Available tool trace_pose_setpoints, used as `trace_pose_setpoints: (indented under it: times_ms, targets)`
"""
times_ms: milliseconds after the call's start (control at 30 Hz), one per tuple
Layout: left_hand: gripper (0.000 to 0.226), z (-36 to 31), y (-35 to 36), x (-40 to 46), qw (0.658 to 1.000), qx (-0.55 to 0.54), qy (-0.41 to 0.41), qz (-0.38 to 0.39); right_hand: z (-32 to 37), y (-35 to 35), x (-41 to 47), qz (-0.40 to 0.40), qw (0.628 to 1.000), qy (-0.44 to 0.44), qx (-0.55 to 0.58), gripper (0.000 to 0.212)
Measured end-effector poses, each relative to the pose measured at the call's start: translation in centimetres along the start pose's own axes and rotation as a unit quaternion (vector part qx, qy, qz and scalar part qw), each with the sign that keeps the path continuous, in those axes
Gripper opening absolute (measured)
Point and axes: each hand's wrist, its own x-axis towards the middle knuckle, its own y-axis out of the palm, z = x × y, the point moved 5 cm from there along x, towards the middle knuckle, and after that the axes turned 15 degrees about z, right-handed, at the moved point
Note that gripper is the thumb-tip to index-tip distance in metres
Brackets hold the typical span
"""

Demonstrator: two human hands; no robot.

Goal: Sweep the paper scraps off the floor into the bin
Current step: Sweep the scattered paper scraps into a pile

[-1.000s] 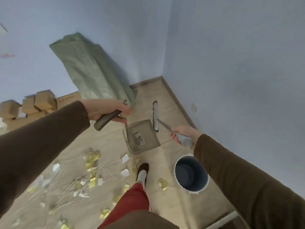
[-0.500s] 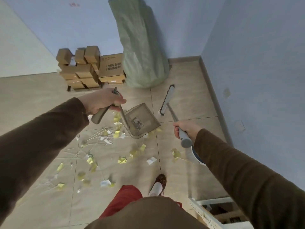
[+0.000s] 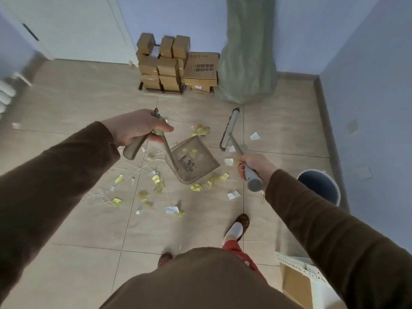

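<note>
My left hand (image 3: 138,128) grips the grey handle of a translucent dustpan (image 3: 194,162), which hangs tilted above the floor. My right hand (image 3: 256,167) grips the grey handle of a broom, whose narrow head (image 3: 229,129) rests on the tiles ahead. Several yellow and white paper scraps (image 3: 196,187) lie scattered on the beige tile floor between and below my hands. A dark blue bin (image 3: 318,186) with a white rim stands at the right, by the wall, partly behind my right sleeve.
A stack of cardboard boxes (image 3: 176,65) and a tall green sack (image 3: 247,63) stand against the far wall. My slippered feet (image 3: 237,226) are near the scraps. A white shelf with a box (image 3: 298,284) sits at lower right. A door (image 3: 73,30) is at the left.
My view has swung left and down, from the corner to the scattered scraps. The dustpan and broom have stayed in my hands, and the bin has reappeared at the right.
</note>
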Motion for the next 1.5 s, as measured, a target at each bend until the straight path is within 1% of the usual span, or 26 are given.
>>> trace_pose_setpoints:
  times_ms: [100, 267, 400, 500, 600, 667, 800, 1000, 1100, 1233, 1500]
  targets:
    - [0.025, 5.1, -3.0, -5.0, 0.999, -0.027, 0.015, -0.016, -3.9, 6.2, -0.2, 0.006, 1.000, -0.013, 0.001, 0.010]
    - [0.007, 12.2, -6.5, -12.0, 0.997, -0.061, 0.037, -0.040, -9.4, 13.8, -0.9, -0.008, 0.999, 0.007, -0.040, 0.011]
    - [0.009, 17.3, -9.1, -15.5, 0.994, -0.090, 0.028, -0.061, -11.4, 17.6, -1.5, -0.006, 0.997, 0.021, -0.070, 0.014]
    - [0.014, 21.4, -10.7, -17.5, 0.990, -0.116, 0.012, -0.081, -12.5, 19.4, -1.5, 0.002, 0.996, 0.029, -0.083, 0.012]
    - [0.014, 25.1, -11.2, -19.3, 0.985, -0.141, -0.012, -0.095, -13.5, 20.7, -1.0, 0.018, 0.995, 0.035, -0.091, 0.010]
    - [0.008, 27.0, -11.1, -20.4, 0.982, -0.158, -0.014, -0.101, -14.0, 21.3, -0.7, 0.021, 0.994, 0.043, -0.100, 0.012]
    - [0.007, 30.6, -11.5, -22.8, 0.978, -0.165, -0.032, -0.121, -15.0, 23.2, -0.2, 0.032, 0.990, 0.057, -0.122, 0.011]
    - [0.011, 35.8, -12.5, -26.3, 0.972, -0.176, -0.063, -0.144, -17.2, 27.4, -0.3, 0.054, 0.987, 0.063, -0.140, 0.011]
    - [0.011, 38.6, -13.8, -27.9, 0.971, -0.176, -0.079, -0.141, -18.1, 30.4, -0.5, 0.066, 0.986, 0.049, -0.143, 0.013]
    - [0.008, 42.8, -16.2, -30.1, 0.970, -0.187, -0.083, -0.131, -19.8, 35.2, -0.5, 0.053, 0.985, 0.059, -0.156, 0.018]
    - [0.008, 50.3, -20.0, -32.6, 0.980, -0.163, -0.072, -0.088, -24.9, 44.1, -0.5, 0.052, 0.985, 0.060, -0.153, 0.014]
